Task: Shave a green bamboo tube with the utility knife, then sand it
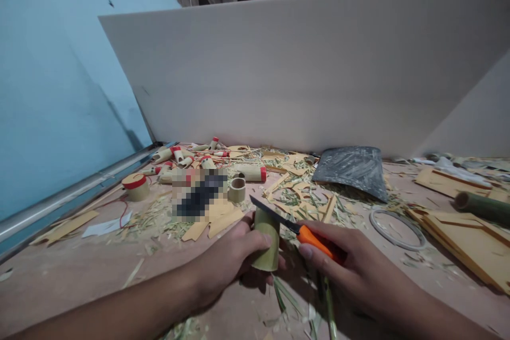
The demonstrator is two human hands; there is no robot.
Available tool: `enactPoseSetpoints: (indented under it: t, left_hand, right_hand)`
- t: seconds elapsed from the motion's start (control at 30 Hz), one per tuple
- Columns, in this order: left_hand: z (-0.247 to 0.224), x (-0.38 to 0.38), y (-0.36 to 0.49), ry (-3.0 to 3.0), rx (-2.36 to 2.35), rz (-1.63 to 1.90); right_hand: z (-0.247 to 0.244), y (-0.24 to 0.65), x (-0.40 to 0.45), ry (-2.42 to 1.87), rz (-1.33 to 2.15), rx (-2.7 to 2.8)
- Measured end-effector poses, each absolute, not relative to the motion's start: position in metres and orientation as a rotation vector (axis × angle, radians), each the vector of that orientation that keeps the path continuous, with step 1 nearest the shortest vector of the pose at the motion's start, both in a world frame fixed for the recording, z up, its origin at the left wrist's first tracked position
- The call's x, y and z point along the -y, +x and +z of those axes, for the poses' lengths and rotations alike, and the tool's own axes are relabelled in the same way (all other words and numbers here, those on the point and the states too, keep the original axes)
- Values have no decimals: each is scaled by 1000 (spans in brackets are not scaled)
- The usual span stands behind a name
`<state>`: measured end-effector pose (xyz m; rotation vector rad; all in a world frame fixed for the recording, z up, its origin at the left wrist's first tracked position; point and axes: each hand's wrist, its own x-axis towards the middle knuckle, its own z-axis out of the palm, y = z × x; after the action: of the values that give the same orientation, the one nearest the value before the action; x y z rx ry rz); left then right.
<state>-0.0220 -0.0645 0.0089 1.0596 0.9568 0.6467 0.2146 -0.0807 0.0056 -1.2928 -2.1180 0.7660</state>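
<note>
My left hand [239, 249] is wrapped around a short bamboo tube [266, 239], thumb lying across its front. The tube is green-yellow and held roughly upright just above the table. In my right hand [342, 255] is a knife [314, 240] with an orange handle and a dark blade. That blade points up and to the left, across the tube's upper end; whether its edge touches the bamboo I cannot tell. Most of my left fingers are hidden behind the tube. Thin green bamboo shavings [285, 295] lie beneath my hands.
Bamboo pieces with red ends [251, 172] lie at the back left, near a small bamboo ring [237, 190]. A dark grey sheet [350, 170] rests at the back. To the right are a tape ring [397, 229], thin wooden panels [466, 239] and a green bamboo length [484, 207].
</note>
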Motion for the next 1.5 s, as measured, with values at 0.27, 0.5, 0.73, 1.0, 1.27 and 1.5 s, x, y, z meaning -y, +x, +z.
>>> enactPoseSetpoints:
  t: [0.27, 0.5, 0.73, 1.0, 1.27, 1.5]
  left_hand:
    - [9, 69, -22, 1156, -916, 622]
    - [7, 74, -16, 1086, -837, 691]
    - [1, 74, -9, 1240, -984, 747]
    - [6, 66, -16, 1253, -990, 738]
    - [2, 70, -17, 1239, -960, 707]
    - [4, 77, -8, 1132, -824, 797]
  right_hand:
    - [8, 213, 83, -1233, 793, 2198]
    - [3, 211, 93, -1222, 693, 2274]
    - [-11, 217, 82, -1399, 172, 2126]
    - [4, 223, 75, -1342, 218, 2133]
    - [4, 219, 82, -1202, 577, 2293]
    - [-2, 216, 87, -1180, 471, 2373]
